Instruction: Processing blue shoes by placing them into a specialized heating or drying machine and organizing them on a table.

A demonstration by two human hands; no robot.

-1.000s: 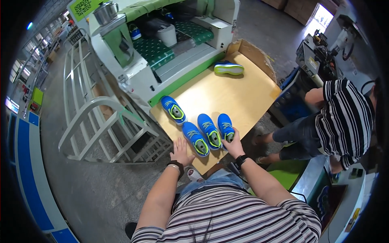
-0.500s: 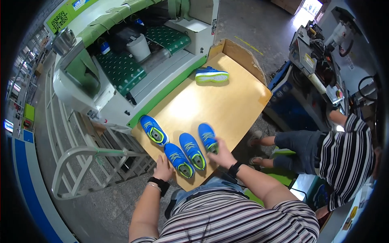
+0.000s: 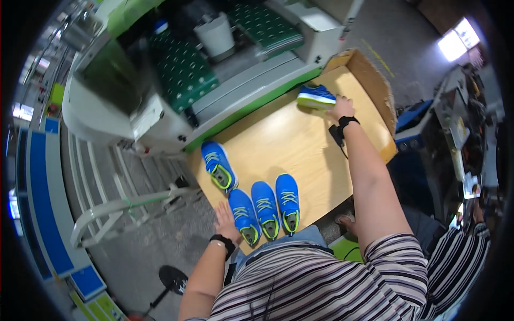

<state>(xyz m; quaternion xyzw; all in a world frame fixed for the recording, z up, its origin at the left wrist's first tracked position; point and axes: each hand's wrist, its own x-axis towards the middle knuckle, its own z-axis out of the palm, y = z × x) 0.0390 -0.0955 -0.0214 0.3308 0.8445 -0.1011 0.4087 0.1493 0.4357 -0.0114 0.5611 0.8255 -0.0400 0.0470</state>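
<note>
At the far end of the wooden tabletop (image 3: 278, 139), my right hand (image 3: 341, 108) is closed at the right end of a blue sneaker (image 3: 317, 96) with a white and lime sole. That shoe is tipped so part of its sole shows; the fingers' far side is partly hidden. My left hand (image 3: 227, 223) lies with fingers spread at the table's left edge, beside a blue sneaker (image 3: 243, 216). Two more blue sneakers, one in the middle (image 3: 265, 209) and one on the right (image 3: 288, 203), stand alongside it, toes away from me. Another sneaker (image 3: 218, 166) stands farther up the left side.
A large machine with green perforated belts (image 3: 184, 75) and a white bucket (image 3: 215, 36) borders the far side. Cardboard (image 3: 375, 80) rises along the table's far right edge. A metal railing (image 3: 128, 206) stands left; a co-worker in a striped shirt (image 3: 455, 267) is at right.
My right hand has let go of the right near sneaker, now in line with its neighbours, and reached to the far sneaker. My left hand's fingers have spread. The view has shifted.
</note>
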